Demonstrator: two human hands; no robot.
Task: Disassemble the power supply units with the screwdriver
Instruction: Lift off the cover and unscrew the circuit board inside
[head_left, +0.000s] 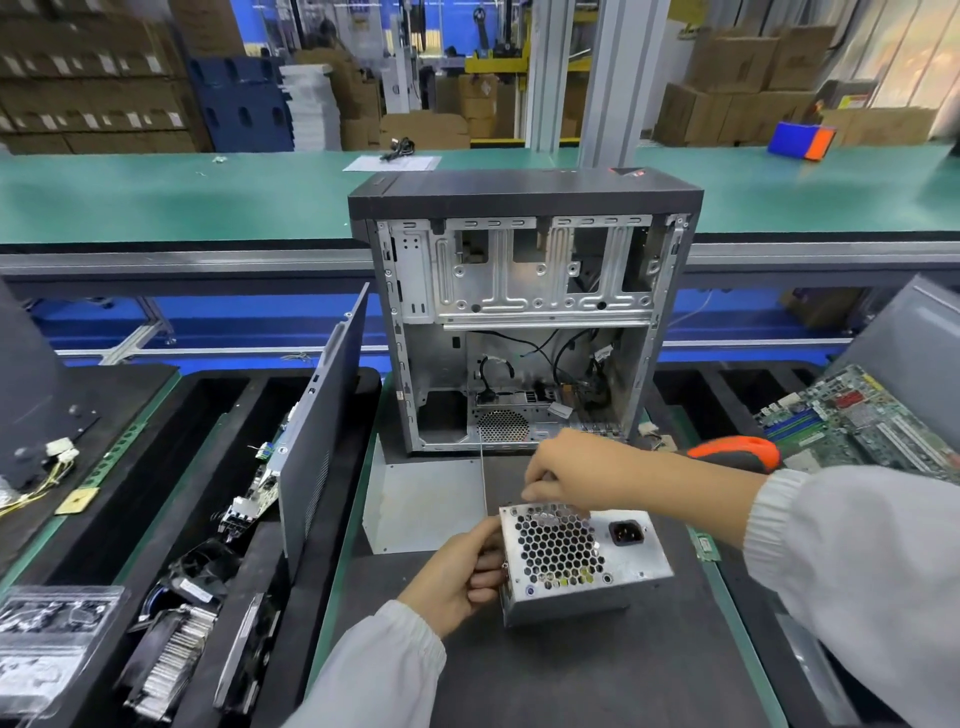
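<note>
The power supply unit (582, 561) sits on the dark mat (571, 675), in front of the open computer case (519, 322), and only its perforated fan grille face and power socket face the camera; its far side and underside are hidden, and any screw heads on it are too small to make out. The right hand (576, 473) covers the unit's upper rear edge, so what its curled fingertips pinch there cannot be told. Behind the right wrist an orange-and-black tool handle (737, 451) shows only in part, its tip hidden by the forearm, and a thin metal rod (484, 478) stands upright just left of the right hand, its lower end hard to trace. Between the unit and the case lies a flat grey metal panel (421, 504), with bare mat in front of the unit toward the person. Left of the unit, a dark side panel (322, 415) leans upright along the mat's edge, beside a black tray (156, 441) of removed parts, several cut off by the frame's lower edge. Right of the unit a green motherboard (852, 415) lies tilted, partly cut off. The left hand (462, 577) grips the unit's left side, thumb on top near the grille corner and fingers curled round the edge. The right hand is closed in a pinch at the unit's top edge, touching it.
</note>
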